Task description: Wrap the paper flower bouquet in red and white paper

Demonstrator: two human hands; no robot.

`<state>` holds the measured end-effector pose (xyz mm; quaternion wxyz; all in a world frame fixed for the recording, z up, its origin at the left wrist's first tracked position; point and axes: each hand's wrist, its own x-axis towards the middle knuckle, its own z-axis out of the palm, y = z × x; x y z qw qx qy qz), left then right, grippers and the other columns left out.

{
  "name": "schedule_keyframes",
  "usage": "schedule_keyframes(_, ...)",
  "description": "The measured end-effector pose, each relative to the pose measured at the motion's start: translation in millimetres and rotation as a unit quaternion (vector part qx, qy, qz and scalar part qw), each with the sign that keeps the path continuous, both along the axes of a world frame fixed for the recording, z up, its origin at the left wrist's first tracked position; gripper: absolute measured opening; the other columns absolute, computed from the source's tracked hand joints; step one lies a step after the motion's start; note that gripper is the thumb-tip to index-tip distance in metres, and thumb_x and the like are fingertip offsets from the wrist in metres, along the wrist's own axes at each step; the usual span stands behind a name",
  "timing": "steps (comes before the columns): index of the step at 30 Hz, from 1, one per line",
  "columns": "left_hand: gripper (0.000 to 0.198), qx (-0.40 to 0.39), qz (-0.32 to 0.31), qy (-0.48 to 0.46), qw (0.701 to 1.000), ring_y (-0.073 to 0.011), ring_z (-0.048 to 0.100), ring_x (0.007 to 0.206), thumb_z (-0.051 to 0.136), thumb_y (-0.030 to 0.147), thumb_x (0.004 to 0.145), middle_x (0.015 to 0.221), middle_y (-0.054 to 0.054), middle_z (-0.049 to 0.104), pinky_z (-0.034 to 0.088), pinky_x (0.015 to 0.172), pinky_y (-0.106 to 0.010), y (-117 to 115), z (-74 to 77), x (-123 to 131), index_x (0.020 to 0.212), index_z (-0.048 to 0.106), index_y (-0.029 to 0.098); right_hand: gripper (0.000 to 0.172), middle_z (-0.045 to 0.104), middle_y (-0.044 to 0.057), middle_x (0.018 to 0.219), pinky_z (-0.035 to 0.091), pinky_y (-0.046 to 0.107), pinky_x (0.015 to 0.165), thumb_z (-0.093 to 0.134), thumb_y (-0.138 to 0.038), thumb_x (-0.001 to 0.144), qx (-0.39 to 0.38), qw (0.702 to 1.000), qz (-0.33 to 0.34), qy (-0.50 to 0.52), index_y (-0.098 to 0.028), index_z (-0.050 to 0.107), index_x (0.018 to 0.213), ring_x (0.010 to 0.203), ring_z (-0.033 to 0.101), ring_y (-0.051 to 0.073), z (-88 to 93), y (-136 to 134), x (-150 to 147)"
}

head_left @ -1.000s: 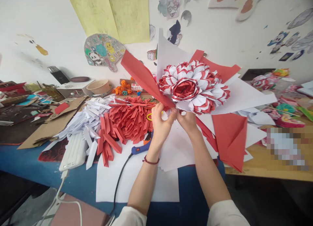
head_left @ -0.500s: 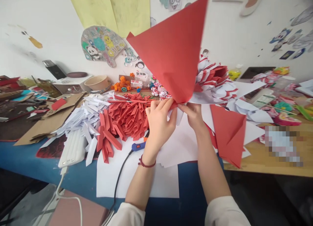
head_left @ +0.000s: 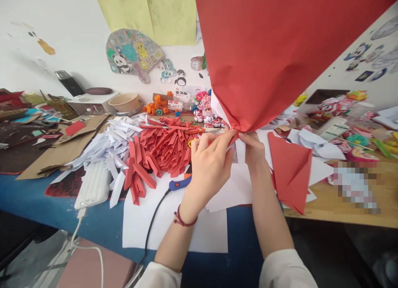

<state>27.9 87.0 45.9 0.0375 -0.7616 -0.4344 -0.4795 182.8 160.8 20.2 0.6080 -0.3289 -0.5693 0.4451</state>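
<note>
A large sheet of red paper (head_left: pixel 273 51) rises in front of me, gathered to a narrow crumpled point at its lower end. My left hand (head_left: pixel 213 159) pinches that point from the left, fingers closed. From the right, my right hand (head_left: pixel 253 147) grips the same gathered end, its fingertips partly hidden behind the paper. White paper shows along the left edge of the red sheet and just under my fingers. Below my hands lie white sheets (head_left: pixel 230 192). Beside my right forearm rests a folded red paper piece (head_left: pixel 292 172).
Left of my hands are piles of folded red strips (head_left: pixel 164 149) and folded white strips (head_left: pixel 115 142). A blue corded tool (head_left: pixel 179 183) lies by my left wrist. A white power bank (head_left: pixel 93 186) with a cable sits at the table edge. Scissors (head_left: pixel 174 127) rest on the red strips.
The red sheet has swung rightward and opened wider toward me, its upper part now leaving the top of view. Both hands still hold its lower end, slightly farther right.
</note>
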Motion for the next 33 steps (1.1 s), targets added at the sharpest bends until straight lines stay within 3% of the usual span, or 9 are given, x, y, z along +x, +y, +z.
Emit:
schedule_keyframes(3, 0.043, -0.045, -0.065, -0.025, 0.997, -0.0214, 0.057, 0.104, 0.062, 0.022, 0.091, 0.12, -0.002, 0.072, 0.041, 0.089, -0.037, -1.6, 7.8, -11.8, 0.133, 0.057, 0.029, 0.032, 0.075, 0.008, 0.104, 0.053, 0.053, 0.099, 0.069, -0.05, 0.072, -0.005, 1.0, 0.02, 0.004, -0.021, 0.073, 0.085, 0.118, 0.062, 0.037, 0.2, -0.6, 0.7)
schedule_keyframes(6, 0.035, -0.027, -0.095, -0.051, 0.994, -0.0201, 0.057, 0.102, 0.067, 0.022, 0.089, 0.118, -0.002, 0.072, 0.046, 0.09, -0.035, -0.2, 7.7, -18.6, 0.123, 0.063, 0.029, 0.035, 0.074, 0.008, 0.106, 0.055, 0.051, 0.094, 0.069, -0.053, 0.072, -0.019, 0.999, 0.043, 0.014, -0.022, 0.073, 0.087, 0.116, 0.063, 0.037, -0.4, -1.5, 0.9)
schedule_keyframes(9, 0.024, 0.057, -0.088, -0.041, 0.994, -0.0214, 0.057, 0.102, 0.068, 0.02, 0.089, 0.115, 0.0, 0.075, 0.045, 0.091, -0.037, 2.5, -1.9, -19.1, 0.111, 0.068, 0.029, 0.038, 0.073, 0.008, 0.109, 0.056, 0.049, 0.093, 0.069, -0.053, 0.071, -0.031, 0.997, 0.059, 0.028, -0.022, 0.072, 0.092, 0.114, 0.065, 0.035, 1.4, -3.2, 0.2)
schedule_keyframes(12, 0.029, 0.137, -0.07, -0.011, 0.988, -0.0209, 0.06, 0.106, 0.064, 0.014, 0.091, 0.116, 0.003, 0.076, 0.041, 0.092, -0.038, 3.9, -12.9, -18.9, 0.112, 0.068, 0.034, 0.041, 0.073, 0.009, 0.108, 0.056, 0.048, 0.092, 0.07, -0.053, 0.07, -0.031, 0.996, 0.068, 0.042, -0.021, 0.071, 0.096, 0.112, 0.066, 0.034, 6.7, -5.6, -1.5)
schedule_keyframes(16, 0.038, 0.144, -0.046, 0.059, 0.987, -0.0192, 0.065, 0.109, 0.058, 0.015, 0.095, 0.124, 0.004, 0.073, 0.039, 0.093, -0.039, 3.6, -20.7, -22.5, 0.122, 0.064, 0.041, 0.044, 0.073, 0.009, 0.103, 0.056, 0.048, 0.093, 0.071, -0.055, 0.069, -0.042, 0.996, 0.069, 0.024, -0.02, 0.071, 0.096, 0.108, 0.067, 0.034, 13.8, -8.9, -3.7)
schedule_keyframes(21, 0.038, 0.202, -0.039, 0.137, 0.969, -0.019, 0.068, 0.108, 0.056, 0.016, 0.096, 0.129, 0.001, 0.071, 0.041, 0.086, -0.035, 1.9, -24.3, -25.5, 0.128, 0.061, 0.036, 0.038, 0.074, 0.008, 0.1, 0.052, 0.047, 0.099, 0.069, -0.052, 0.072, -0.039, 0.997, 0.067, 0.011, -0.021, 0.072, 0.094, 0.109, 0.066, 0.033, 17.0, -12.2, -5.5)
schedule_keyframes(25, 0.04, 0.158, -0.063, 0.152, 0.974, -0.0196, 0.068, 0.111, 0.054, 0.017, 0.097, 0.132, -0.001, 0.069, 0.042, 0.085, -0.035, -1.0, -25.9, -25.3, 0.132, 0.058, 0.035, 0.036, 0.074, 0.006, 0.099, 0.05, 0.046, 0.102, 0.068, -0.05, 0.073, -0.04, 0.997, 0.067, -0.002, -0.022, 0.072, 0.095, 0.111, 0.065, 0.031, 18.3, -14.4, -6.1)
schedule_keyframes(28, 0.032, 0.141, -0.08, 0.134, 0.978, -0.0224, 0.068, 0.109, 0.057, 0.027, 0.096, 0.127, -0.003, 0.072, 0.041, 0.089, -0.038, -4.0, -20.6, -25.0, 0.127, 0.062, 0.032, 0.027, 0.074, 0.005, 0.098, 0.049, 0.043, 0.103, 0.067, -0.041, 0.078, -0.033, 0.995, 0.089, 0.015, -0.021, 0.073, 0.093, 0.108, 0.066, 0.029, 16.7, -14.6, -5.6)
schedule_keyframes(33, 0.021, 0.06, -0.093, -0.05, 0.993, -0.0157, 0.069, 0.084, 0.051, 0.026, 0.1, 0.098, -0.002, 0.079, 0.045, 0.085, -0.034, -7.4, -1.2, -17.3, 0.111, 0.069, 0.025, 0.019, 0.075, 0.005, 0.094, 0.052, 0.044, 0.099, 0.07, -0.035, 0.077, -0.011, 0.995, 0.086, 0.041, -0.02, 0.074, 0.087, 0.102, 0.068, 0.029, 6.8, -8.7, -5.6)
